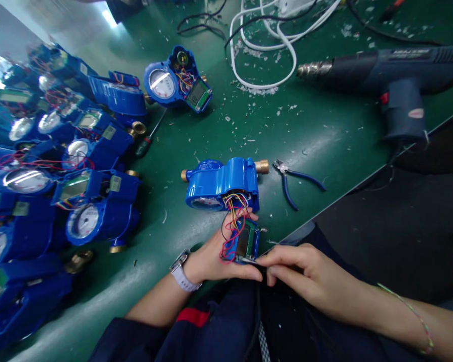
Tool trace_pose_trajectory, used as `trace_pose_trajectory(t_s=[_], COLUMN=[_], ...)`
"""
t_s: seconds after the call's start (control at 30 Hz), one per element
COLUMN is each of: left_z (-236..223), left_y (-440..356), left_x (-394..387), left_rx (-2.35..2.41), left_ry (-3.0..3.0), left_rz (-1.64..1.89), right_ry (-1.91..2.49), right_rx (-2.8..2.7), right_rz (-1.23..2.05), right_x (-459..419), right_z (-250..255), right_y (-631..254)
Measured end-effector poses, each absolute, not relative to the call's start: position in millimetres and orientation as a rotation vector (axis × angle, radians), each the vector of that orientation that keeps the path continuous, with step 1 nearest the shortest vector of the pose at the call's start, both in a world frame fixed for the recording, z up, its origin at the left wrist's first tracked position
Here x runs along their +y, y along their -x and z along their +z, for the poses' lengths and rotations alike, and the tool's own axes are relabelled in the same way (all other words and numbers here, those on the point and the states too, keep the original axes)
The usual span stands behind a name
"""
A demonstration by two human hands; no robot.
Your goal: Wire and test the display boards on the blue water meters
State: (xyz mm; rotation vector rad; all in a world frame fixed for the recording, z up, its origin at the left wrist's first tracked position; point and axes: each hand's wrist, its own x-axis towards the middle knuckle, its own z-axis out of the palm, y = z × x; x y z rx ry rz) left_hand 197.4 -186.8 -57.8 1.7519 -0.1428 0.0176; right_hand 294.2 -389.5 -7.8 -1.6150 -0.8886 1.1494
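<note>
A blue water meter [219, 183] with brass end fittings lies on its side near the green table's front edge. Coloured wires [234, 208] run from it to a small blue display module [246, 243] with an LCD. My left hand [215, 259], a white watch on its wrist, cradles that module from below. My right hand [305, 274] pinches at the module's lower edge with thumb and forefinger; what it grips is too small to name.
Blue-handled cutters [296, 181] lie right of the meter. A dark heat gun [392, 83] rests at the far right, with white and black cables [275, 35] behind. Several blue meters [64, 171] are heaped at left, another open meter [177, 80] behind. Plastic scraps litter the mat.
</note>
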Motion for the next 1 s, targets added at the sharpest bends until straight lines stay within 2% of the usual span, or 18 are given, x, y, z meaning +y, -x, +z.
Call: trace_pose_trajectory(t_s=[0.17,0.3,0.53,0.9,1.0], left_z=[-48,-52,-56,-57,-54], left_y=[-201,-202,-202,-201,-201], left_x=[-176,-176,-180,-181,-184], left_rx=[-0.325,-0.31,-0.241,-0.211,-0.174], left_ry=[-1.765,-1.741,-1.677,-1.701,-1.727], left_rz=[-0.15,-0.086,-0.081,-0.096,-0.1], right_ry=[1.789,1.88,1.826,1.864,1.864], right_rx=[-1.433,-1.73,-1.74,-1.827,-1.664], right_rz=[0.645,0.394,0.497,0.456,0.604], right_x=[-402,-408,-408,-402,-400], right_z=[-8,-4,2,0,2], right_y=[-308,-319,-319,-317,-316])
